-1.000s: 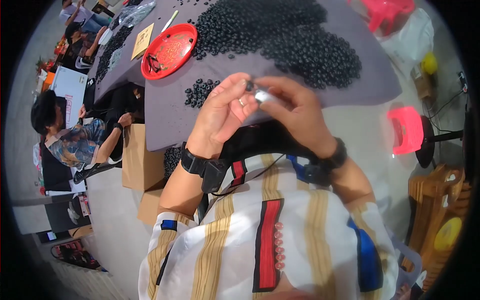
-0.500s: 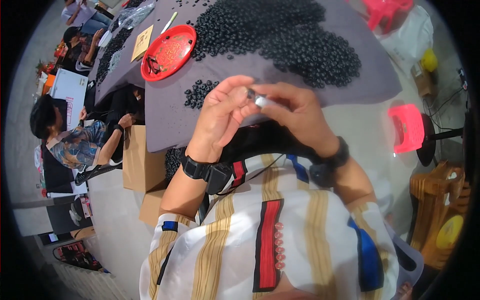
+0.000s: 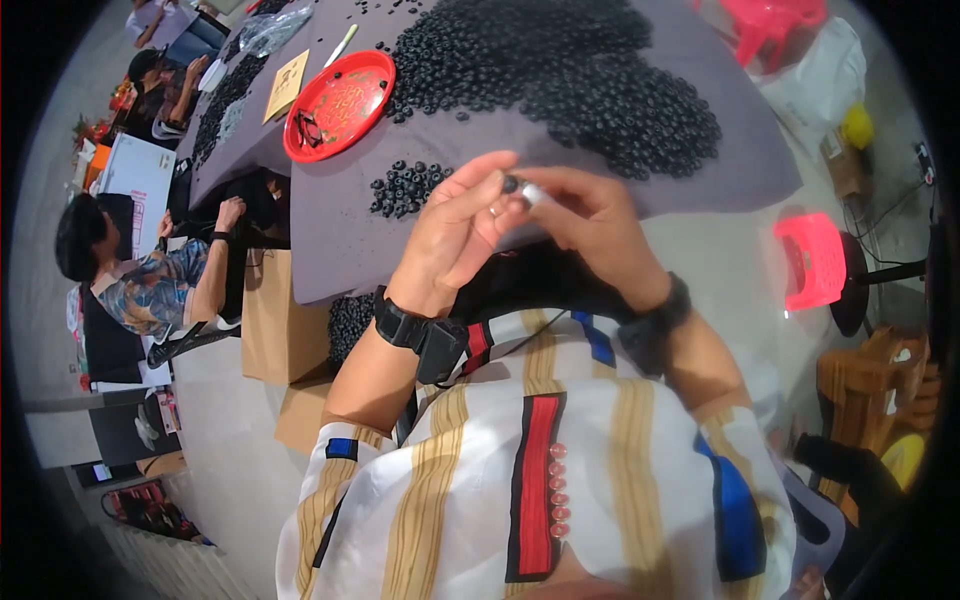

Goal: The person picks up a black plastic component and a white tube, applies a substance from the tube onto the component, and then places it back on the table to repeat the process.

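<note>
Across the worktop [image 3: 340,225]: a grey cloth is spread beneath the black pieces.
Large heap [image 3: 640,110]: small, round, bead-like black pieces are piled beyond the hands; if the cloth were tugged, some could be rolled off, since no raised edge is seen.
Red plate [image 3: 350,90]: it is set left of the heap, with a thin dark item lying in it.
Left hand [image 3: 445,228]: it is raised near the worktop's close edge, one black piece being pinched at thumb and fingertip.
Right hand [image 3: 597,225]: it is held close beside the left, a pale object being gripped; whether the fingertips are touching cannot be told.
Small cluster [image 3: 408,188]: it is kept apart, near the left hand; by a carelessly lowered hand it could be scattered.
Pale object [image 3: 533,192]: it is partly covered and blurred; through a loose pinch it could be dropped.
Black piece [image 3: 510,184]: it is held against or just beside the pale object; if squeezed off-centre, it could be shot out floorward.
</note>
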Demonstrator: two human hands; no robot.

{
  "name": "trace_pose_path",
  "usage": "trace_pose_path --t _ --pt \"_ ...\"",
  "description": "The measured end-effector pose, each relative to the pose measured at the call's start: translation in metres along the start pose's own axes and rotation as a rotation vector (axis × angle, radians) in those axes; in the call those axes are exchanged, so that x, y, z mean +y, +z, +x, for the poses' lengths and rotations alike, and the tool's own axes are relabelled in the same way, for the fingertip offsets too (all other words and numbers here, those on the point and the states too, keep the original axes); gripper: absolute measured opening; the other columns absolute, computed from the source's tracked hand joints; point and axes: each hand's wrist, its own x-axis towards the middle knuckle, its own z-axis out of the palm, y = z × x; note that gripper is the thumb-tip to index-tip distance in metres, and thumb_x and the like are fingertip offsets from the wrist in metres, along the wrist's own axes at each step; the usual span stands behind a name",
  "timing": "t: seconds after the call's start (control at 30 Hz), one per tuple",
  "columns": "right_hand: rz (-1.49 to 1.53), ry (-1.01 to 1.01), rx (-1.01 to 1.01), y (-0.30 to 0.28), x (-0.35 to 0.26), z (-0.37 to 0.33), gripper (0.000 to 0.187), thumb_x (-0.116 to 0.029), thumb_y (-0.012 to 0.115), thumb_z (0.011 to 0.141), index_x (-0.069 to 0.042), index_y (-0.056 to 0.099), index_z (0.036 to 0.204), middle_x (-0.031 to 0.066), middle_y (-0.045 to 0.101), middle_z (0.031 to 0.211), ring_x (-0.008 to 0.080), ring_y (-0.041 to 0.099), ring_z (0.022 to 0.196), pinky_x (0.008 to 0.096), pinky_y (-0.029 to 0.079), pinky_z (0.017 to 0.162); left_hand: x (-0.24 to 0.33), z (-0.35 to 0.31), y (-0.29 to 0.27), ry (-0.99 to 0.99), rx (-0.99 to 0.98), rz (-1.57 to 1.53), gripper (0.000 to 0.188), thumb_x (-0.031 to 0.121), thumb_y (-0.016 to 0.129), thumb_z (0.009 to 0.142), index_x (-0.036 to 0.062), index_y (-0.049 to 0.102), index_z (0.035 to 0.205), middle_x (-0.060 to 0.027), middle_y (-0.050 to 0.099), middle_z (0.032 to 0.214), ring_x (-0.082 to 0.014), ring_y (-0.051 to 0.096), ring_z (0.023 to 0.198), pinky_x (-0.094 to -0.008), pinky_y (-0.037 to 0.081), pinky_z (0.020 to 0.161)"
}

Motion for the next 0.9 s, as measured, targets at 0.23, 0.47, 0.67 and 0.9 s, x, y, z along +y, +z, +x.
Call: trace_pose_path --t 0.23,0.47,0.67,0.9 --pt "-0.252 0.078 0.038 -0.016 0.005 -0.006 0.029 -0.010 0.061 0.089 -0.007 0.064 0.117 -0.0043 0.059 0.081 0.0021 0.046 0.060 0.0171 0.037 0.053 0.047 -0.006 -0.060 0.166 0.299 0.629 0.023 0.013 0.057 0.094 0.0012 0.060 0.114 -0.0046 0.063 0.089 -0.0096 0.060 0.074 -0.0244 0.053 0.070" --pt "-0.229 0.098 -0.013 0.000 0.002 -0.004 0.032 -0.007 0.062 0.087 -0.007 0.062 0.119 -0.0045 0.058 0.083 0.0023 0.047 0.067 0.0177 0.040 0.058 0.030 -0.018 -0.041 0.046 0.089 0.229 0.014 0.010 0.059 0.092 0.0019 0.059 0.104 -0.0077 0.064 0.091 -0.0134 0.064 0.074 -0.0269 0.057 0.068" --pt "-0.137 0.057 -0.108 0.007 -0.002 -0.004 0.038 -0.002 0.062 0.085 -0.005 0.058 0.123 -0.0009 0.059 0.096 0.0054 0.052 0.083 0.0217 0.045 0.076 0.010 -0.013 -0.017 0.034 -0.051 0.102 0.021 0.010 0.059 0.092 0.0007 0.055 0.111 -0.0106 0.064 0.094 -0.0178 0.066 0.073 -0.0272 0.057 0.068" --pt "0.012 -0.007 -0.117 0.006 0.003 -0.009 0.035 -0.004 0.065 0.085 -0.005 0.061 0.120 -0.0013 0.064 0.099 0.0027 0.053 0.080 0.0191 0.045 0.072 0.010 -0.014 -0.016 -0.014 -0.101 0.099 0.027 0.013 0.059 0.093 0.0007 0.051 0.115 -0.0109 0.065 0.092 -0.0173 0.066 0.071 -0.0280 0.056 0.065"
